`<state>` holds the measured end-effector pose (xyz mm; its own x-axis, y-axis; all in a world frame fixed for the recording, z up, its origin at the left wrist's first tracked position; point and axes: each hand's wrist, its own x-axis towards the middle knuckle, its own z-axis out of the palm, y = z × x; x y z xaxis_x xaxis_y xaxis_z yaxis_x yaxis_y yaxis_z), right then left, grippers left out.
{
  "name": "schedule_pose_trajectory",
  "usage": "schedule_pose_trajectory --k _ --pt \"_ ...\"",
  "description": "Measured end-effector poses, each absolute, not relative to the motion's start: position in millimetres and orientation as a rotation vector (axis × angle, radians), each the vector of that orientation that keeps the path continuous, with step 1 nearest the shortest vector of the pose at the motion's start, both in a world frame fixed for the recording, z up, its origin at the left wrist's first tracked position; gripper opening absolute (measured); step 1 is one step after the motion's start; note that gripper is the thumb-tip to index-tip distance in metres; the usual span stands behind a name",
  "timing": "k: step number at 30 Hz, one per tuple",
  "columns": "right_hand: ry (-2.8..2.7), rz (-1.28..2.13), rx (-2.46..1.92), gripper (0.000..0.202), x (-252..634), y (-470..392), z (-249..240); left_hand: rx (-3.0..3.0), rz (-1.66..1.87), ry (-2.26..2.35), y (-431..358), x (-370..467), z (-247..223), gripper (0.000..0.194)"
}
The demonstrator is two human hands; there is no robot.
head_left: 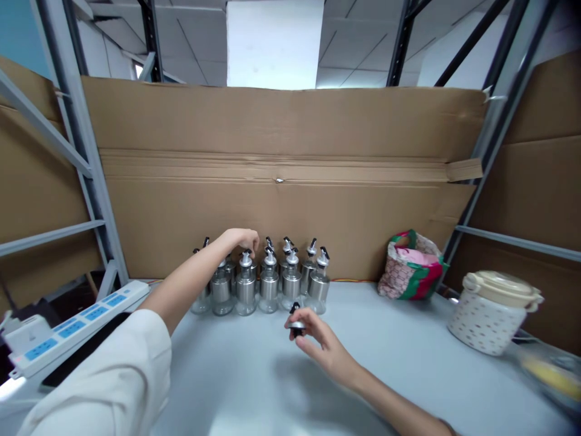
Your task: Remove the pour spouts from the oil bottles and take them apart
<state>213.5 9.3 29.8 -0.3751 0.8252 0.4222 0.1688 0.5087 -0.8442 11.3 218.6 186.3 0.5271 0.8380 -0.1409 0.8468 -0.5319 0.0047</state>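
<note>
And here's the right hand (323, 346), on the near side of the bottles (269, 286), thumb and fingers pinching a pourer cap (296, 326) at about its silver collar, black spout pointing up! It's held off the tabletop (385, 333), clear of the bottles and just in front of them. A light little piece by the look of it, stiff through the metal collar, perhaps with some give in the dark part underneath. That collar seems the place to take hold: its edge offers a firm rim, though polished metal could turn slick under damp fingertips (and the slim spout looks a poor handle for a hard grip).

Over to the left hand (244, 240), up above the bottles among their spouts, wrist bent, fingers curled downward; whether they pinch anything, I can't tell from here. The bottles themselves, clear below and metal-sleeved around the middle, look like glass: heavier, stiff, breakable, standing close enough to knock together. The sleeve looks the surest place to grip one. Off to the right of the bottles sits a patterned fabric bag (411, 269), and further right, nearer the camera, a spotted canister (490, 320).
</note>
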Motion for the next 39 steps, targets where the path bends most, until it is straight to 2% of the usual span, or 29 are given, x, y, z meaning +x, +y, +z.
schedule_pose_trajectory --k 3,8,12,16,19,23,26,28,33,35,39 --pt "-1.794 0.902 -0.879 0.032 214.2 9.7 31.4 2.720 -0.156 1.548 219.4 10.8 195.1 0.020" --pt "-1.770 0.900 -0.898 0.032 216.0 12.9 31.4 2.664 -0.218 1.637 216.2 3.6 207.3 0.033" --pt "-1.806 0.894 -0.955 0.028 215.3 13.8 30.2 2.581 -0.334 1.584 211.7 0.1 191.5 0.038" --pt "-1.877 0.835 -0.983 0.023 214.2 12.1 28.5 2.627 -0.281 1.551 207.6 1.8 182.1 0.030" --pt "-1.901 0.738 -0.963 0.018 215.2 11.2 25.9 2.693 -0.173 1.554 198.2 -0.9 198.4 0.027" --pt "-1.837 0.601 -0.906 0.016 216.6 11.0 23.9 2.812 0.257 1.627 174.6 -18.0 243.6 0.035" --pt "-1.781 0.471 -0.824 0.016 216.0 11.1 30.0 2.823 1.050 1.428 152.1 -32.3 270.5 0.033" --pt "-1.789 0.350 -0.738 0.017 215.2 11.6 39.7 2.752 1.408 1.257 134.9 -35.4 274.7 0.030" --pt "-1.719 0.144 -0.520 0.027 213.2 12.5 72.0 2.498 1.722 0.893 82.9 -13.7 232.6 0.028" --pt "-1.700 0.067 -0.467 0.036 212.3 11.2 81.7 2.389 1.671 0.792 61.4 -0.5 205.5 0.028" --pt "-1.722 -0.077 -0.449 0.051 208.7 5.7 89.9 2.170 1.278 0.613 25.9 15.5 160.8 0.029"
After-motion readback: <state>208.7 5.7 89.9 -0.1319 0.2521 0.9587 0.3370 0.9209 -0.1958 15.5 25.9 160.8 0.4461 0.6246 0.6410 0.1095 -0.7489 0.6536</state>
